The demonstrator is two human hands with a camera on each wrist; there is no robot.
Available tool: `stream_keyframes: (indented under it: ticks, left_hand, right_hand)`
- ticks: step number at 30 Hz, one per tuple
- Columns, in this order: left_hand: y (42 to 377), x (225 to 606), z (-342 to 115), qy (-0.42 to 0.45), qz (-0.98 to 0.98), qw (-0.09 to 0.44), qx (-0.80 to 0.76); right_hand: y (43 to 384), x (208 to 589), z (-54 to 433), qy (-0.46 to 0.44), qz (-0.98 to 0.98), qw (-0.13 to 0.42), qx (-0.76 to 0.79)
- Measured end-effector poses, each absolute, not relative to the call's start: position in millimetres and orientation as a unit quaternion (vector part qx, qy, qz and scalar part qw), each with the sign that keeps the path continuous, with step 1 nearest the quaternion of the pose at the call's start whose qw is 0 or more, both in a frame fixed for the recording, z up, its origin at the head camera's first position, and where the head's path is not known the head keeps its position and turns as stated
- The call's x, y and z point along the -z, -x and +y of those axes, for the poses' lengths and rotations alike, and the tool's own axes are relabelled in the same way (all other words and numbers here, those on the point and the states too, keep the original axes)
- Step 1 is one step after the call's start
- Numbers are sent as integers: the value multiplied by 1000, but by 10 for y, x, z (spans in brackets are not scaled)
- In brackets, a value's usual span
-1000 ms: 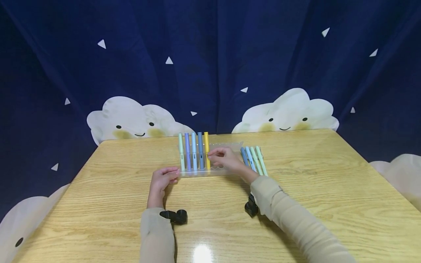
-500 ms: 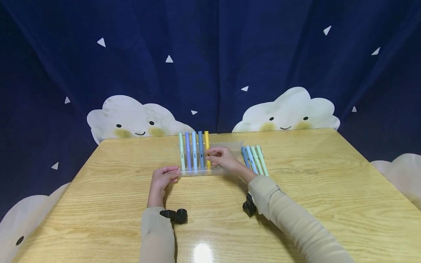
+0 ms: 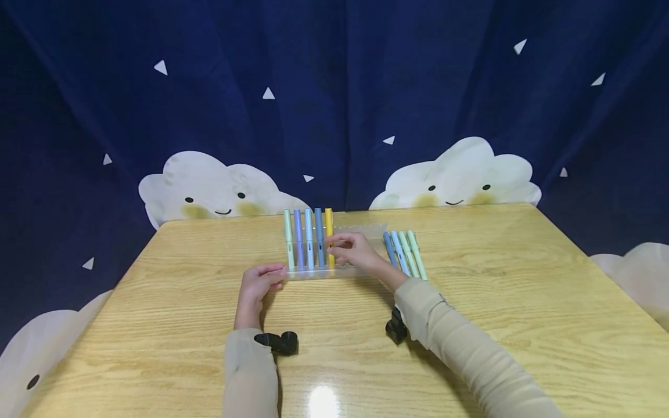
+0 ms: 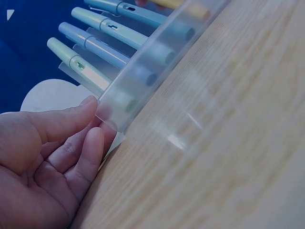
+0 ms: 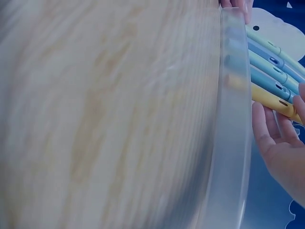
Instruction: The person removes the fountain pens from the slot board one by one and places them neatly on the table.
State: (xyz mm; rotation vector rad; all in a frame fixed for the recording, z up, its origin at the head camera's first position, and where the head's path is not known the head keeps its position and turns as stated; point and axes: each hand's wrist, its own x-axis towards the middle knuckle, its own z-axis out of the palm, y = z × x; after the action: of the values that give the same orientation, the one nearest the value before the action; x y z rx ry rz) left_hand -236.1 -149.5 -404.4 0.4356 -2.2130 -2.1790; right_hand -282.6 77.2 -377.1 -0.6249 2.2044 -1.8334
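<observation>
A clear plastic pen stand (image 3: pixel 360 271) sits on the table, several capped pens leaning upright in its left part. From the left they are light green (image 3: pixel 289 241), violet (image 3: pixel 299 241), light blue (image 3: pixel 309 241), dark blue (image 3: pixel 319 238) and yellow (image 3: pixel 329 220). My left hand (image 3: pixel 259 283) pinches the stand's near left corner between thumb and fingers, as the left wrist view shows closely. With its fingertips, my right hand (image 3: pixel 358 253) holds the yellow pen (image 5: pixel 269 98) around its middle. The pen's lower end shows through the frosted front lip (image 5: pixel 233 143).
Right of the stand lie more pens side by side: a dark blue pen (image 3: pixel 389 248), a light blue pen (image 3: pixel 399 253) and two light green ones, partly behind my right wrist. The wooden table (image 3: pixel 172 302) ends at a dark blue curtain (image 3: pixel 334 116) with white clouds.
My right hand's fingertips have shifted slightly left against the yellow pen, which stays in its place in the row. My left hand and the stand hold still.
</observation>
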Motion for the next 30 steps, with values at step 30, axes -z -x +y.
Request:
stream_keyframes:
  ticks: [30]
  left_hand:
    - [2381, 4063, -1509, -142, -702, -1, 698]
  right_hand:
    - [2795, 3733, 881, 227, 725, -37, 649]
